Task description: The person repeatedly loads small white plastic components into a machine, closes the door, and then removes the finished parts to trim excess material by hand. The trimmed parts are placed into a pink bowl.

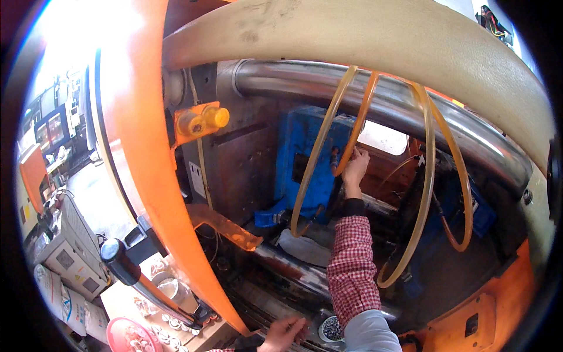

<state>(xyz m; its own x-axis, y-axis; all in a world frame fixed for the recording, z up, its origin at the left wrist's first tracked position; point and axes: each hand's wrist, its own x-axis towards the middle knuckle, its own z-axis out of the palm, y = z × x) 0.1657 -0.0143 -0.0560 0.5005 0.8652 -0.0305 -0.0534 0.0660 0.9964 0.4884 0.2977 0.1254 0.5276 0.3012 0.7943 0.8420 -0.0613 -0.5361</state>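
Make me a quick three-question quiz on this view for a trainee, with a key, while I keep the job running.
1. Multiple choice: which of the person's hands is up by the right edge of the blue block?
A) left only
B) right only
C) both

2. True or false: in the picture, the pink bowl lies to the left of the left hand.

3. Fill in the blank: amber-coloured ____ loop down in front of the shiny metal bar.

Key:
1. B: the right hand is up there.
2. True.
3. hoses.
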